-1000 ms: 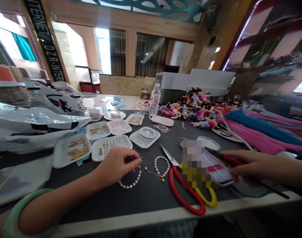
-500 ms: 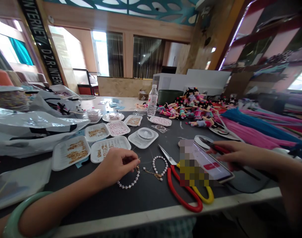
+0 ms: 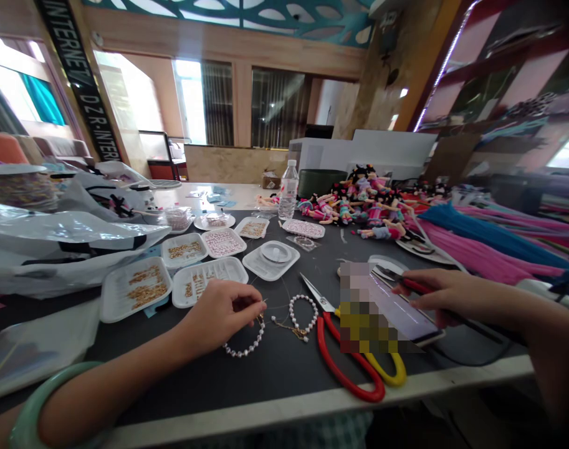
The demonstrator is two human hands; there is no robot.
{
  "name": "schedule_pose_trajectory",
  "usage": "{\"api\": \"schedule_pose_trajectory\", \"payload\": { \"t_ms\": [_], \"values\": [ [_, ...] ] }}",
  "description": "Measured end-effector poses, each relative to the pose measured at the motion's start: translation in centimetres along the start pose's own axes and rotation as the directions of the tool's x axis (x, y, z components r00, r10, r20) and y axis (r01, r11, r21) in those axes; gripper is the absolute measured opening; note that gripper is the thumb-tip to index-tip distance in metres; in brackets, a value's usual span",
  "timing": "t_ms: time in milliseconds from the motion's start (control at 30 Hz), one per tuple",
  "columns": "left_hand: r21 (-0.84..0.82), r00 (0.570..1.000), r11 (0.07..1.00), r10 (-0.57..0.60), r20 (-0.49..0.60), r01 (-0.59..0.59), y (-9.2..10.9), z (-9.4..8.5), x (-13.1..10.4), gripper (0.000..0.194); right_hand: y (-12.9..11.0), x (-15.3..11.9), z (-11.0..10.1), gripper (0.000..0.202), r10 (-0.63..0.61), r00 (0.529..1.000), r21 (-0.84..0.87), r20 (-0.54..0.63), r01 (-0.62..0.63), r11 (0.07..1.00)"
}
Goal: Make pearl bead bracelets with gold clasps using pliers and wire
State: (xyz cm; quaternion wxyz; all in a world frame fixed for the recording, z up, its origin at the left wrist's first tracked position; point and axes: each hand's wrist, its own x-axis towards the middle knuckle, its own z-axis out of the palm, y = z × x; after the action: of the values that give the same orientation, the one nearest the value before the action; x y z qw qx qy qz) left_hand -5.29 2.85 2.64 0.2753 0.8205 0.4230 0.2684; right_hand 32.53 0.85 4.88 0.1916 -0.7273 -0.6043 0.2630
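Note:
My left hand (image 3: 232, 315) is closed, with thumb and forefinger pinching the gold-coloured end of a beaded bracelet (image 3: 243, 353). The rest of that white-beaded loop hangs down to the dark tabletop. A second beaded bracelet (image 3: 303, 315), with a gold chain, lies just right of it. My right hand (image 3: 440, 293) is wrapped round red-handled pliers (image 3: 417, 286), whose dark tips point left over the phone. Beneath this hand lies the phone (image 3: 396, 305), its screen partly blurred out. Scissors (image 3: 352, 358) with red and yellow handles lie between the hands, blades toward the back.
White trays (image 3: 110, 299) with gold findings and pale pink beads stand behind my left hand. A lidded white tray (image 3: 270, 274), a water bottle (image 3: 289, 190) and piled small dolls (image 3: 372, 202) are farther back. Plastic bags (image 3: 69, 249) lie left; pink and blue material (image 3: 490, 243) lies right.
My right hand with the pliers has shifted slightly, its fingers lower over the phone. A red patch on the phone screen is gone. My left hand keeps its pinch on the bracelet.

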Motion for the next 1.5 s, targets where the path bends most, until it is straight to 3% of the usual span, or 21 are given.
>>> {"api": "schedule_pose_trajectory", "payload": {
  "t_ms": [133, 333, 700, 1133, 1300, 1500],
  "values": [
    [0.002, 1.000, 1.000, 0.001, -0.002, -0.001, 0.1, 0.0, 0.0, 0.020, 0.2, 0.4, 0.1, 0.047, 0.025, 0.999, -0.040, -0.025, -0.026, 0.999],
    [-0.014, 1.000, 1.000, 0.007, 0.003, -0.007, -0.1, 0.1, 0.0, 0.019, -0.1, 0.9, 0.7, 0.037, 0.031, 0.999, -0.045, 0.021, -0.030, 0.999],
    [-0.014, 1.000, 1.000, 0.017, 0.011, -0.016, 0.0, 0.0, -0.1, 0.019, -1.2, 0.4, 0.2, 0.030, 0.018, 0.999, -0.076, -0.037, -0.021, 0.997],
    [-0.028, 1.000, 1.000, 0.004, 0.027, -0.004, 0.0, 0.0, -0.1, 0.018, -2.0, 0.0, 0.5, 0.014, -0.086, 0.996, -0.118, -0.012, 0.084, 0.990],
    [-0.029, 0.999, 1.000, 0.004, 0.036, -0.003, -0.1, 0.0, -0.1, 0.020, -1.8, 0.1, 0.7, 0.018, -0.115, 0.992, -0.171, -0.043, 0.106, 0.980],
    [-0.009, 0.999, 1.000, 0.012, 0.032, -0.012, -0.2, 0.1, -0.2, 0.020, -0.4, 1.3, 0.8, 0.041, -0.158, 0.983, -0.299, -0.094, 0.123, 0.946]
  ]
}}
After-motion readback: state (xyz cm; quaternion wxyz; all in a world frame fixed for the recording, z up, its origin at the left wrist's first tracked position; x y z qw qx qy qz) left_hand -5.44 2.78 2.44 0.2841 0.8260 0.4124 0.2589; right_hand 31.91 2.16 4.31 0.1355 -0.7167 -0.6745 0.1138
